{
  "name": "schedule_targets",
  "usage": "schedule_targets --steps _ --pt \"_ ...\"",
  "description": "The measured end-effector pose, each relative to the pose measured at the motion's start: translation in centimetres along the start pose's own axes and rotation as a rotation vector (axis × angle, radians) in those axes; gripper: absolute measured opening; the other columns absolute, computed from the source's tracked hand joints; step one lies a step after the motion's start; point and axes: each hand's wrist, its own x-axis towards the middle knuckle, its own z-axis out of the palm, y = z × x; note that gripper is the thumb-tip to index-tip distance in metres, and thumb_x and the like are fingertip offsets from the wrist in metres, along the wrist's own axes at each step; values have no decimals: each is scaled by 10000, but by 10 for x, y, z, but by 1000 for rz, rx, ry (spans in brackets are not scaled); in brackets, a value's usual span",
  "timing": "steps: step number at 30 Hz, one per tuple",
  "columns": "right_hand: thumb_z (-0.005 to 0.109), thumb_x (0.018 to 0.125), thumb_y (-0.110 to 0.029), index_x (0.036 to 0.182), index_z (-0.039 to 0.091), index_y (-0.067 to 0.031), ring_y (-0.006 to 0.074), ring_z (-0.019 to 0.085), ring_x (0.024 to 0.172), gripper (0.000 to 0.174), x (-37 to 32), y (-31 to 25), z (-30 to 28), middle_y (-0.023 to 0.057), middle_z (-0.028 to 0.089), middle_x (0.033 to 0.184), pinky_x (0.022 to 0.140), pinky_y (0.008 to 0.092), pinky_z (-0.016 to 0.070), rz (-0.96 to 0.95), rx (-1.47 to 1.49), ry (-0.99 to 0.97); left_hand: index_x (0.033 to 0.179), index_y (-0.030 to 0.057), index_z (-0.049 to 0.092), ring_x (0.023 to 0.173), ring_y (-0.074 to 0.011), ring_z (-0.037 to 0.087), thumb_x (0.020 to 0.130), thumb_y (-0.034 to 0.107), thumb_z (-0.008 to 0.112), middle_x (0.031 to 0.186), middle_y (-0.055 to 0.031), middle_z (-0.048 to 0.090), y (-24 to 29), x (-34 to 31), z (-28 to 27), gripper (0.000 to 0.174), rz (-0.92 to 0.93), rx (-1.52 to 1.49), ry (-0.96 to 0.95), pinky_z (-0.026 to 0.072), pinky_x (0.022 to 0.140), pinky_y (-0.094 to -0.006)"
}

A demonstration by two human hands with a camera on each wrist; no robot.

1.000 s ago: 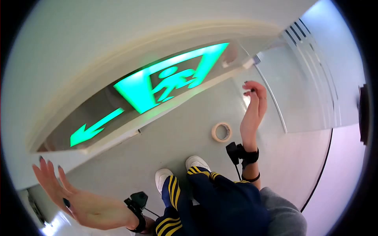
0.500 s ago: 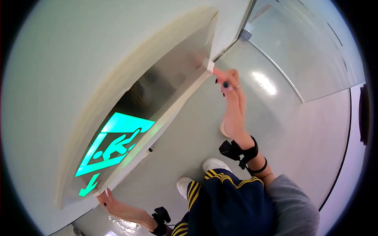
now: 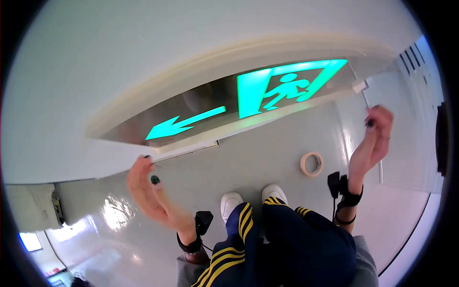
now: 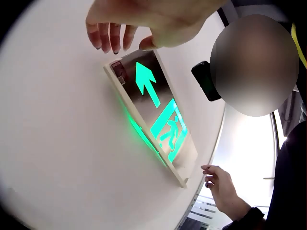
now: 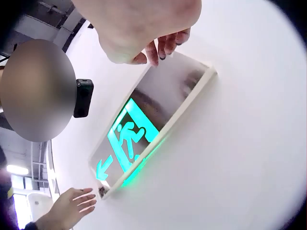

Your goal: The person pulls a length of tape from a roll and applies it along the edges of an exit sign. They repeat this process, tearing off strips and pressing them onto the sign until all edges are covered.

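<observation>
A lit green exit sign [image 3: 201, 98], with an arrow and a running figure, is fixed on the white wall ahead. Just below its left end in the head view, my left hand [image 3: 155, 196] is raised with loosely bent fingers and nothing in it. My right hand [image 3: 373, 141] hangs off the sign's other end, its fingers loosely curled and holding nothing. In the left wrist view, the left hand [image 4: 153, 21] reaches over the arrow end of the sign [image 4: 136, 98]. The right wrist view has the right hand [image 5: 144, 24] by the plain end of the sign [image 5: 165, 86].
A roll of beige tape [image 3: 304, 165] lies on the grey floor [image 3: 267, 153] in front of my white shoes [image 3: 275, 193]. To the right stands a glass panel [image 3: 416, 119]. Ceiling beams [image 5: 41, 36] show at the upper left of the right wrist view.
Both hands were at the sign's two end corners half a second ago and are now apart from it. The head view has turned, and the tape roll, mostly hidden then, shows again.
</observation>
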Motion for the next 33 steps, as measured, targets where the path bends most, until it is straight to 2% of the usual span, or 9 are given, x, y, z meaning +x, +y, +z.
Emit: schedule_targets --steps 3,5,6,8,13,15,18,21,33 --pt "503 784 14 907 616 -3 179 518 770 168 -15 0 16 108 554 866 700 276 409 35 109 -455 941 -33 543 870 -164 500 851 93 399 995 -110 550 -16 -4 4 211 -64 -17 25 399 811 -298" --pt "530 763 63 928 625 -26 197 553 729 210 -23 -13 38 99 577 811 654 284 432 141 110 -689 903 -21 554 778 -149 518 828 33 462 876 -77 571 -30 -10 1 131 -153 16 -268 413 747 -263" --pt "530 763 63 928 625 -26 197 553 729 210 -27 -16 48 99 577 811 654 284 432 134 115 -702 881 -15 564 704 -135 509 789 -23 539 785 -50 568 -29 -9 9 96 -85 71 -235 410 695 -230" --pt "550 750 84 945 634 -41 195 569 726 247 -34 -20 65 79 590 805 630 277 442 132 186 -805 881 -16 563 718 -129 509 777 -20 567 797 -53 573 -38 -5 9 104 -87 122 -189 410 695 -231" --pt "544 761 86 954 640 -38 193 567 708 249 -33 -26 83 74 595 782 620 268 441 129 226 -818 835 8 589 683 -183 529 690 -22 661 766 -71 599 -57 29 3 165 67 199 -28 412 632 -275" --pt "540 764 86 953 641 -35 187 569 702 245 -38 -23 83 76 597 780 620 266 441 155 237 -818 810 11 594 695 -225 541 649 -52 670 782 -70 603 -55 41 0 189 353 233 -89 413 631 -295" --pt "528 775 83 953 638 -28 172 570 700 237 -47 -13 79 79 599 769 618 254 436 240 243 -799 796 13 597 710 -247 548 596 -68 687 764 -72 600 -57 52 0 233 482 244 -102 416 642 -309" --pt "513 786 78 951 634 -14 158 572 701 224 -54 -5 73 86 599 782 621 244 433 289 204 -796 775 14 596 708 -248 547 564 -64 702 735 -73 595 -58 54 1 249 387 182 -73 413 642 -319" --pt "489 794 68 931 622 13 139 547 700 199 -58 6 69 92 582 781 630 232 419 343 208 -753 701 2 587 680 -250 518 515 4 764 692 -65 588 -53 60 1 258 465 173 -115 409 637 -318"
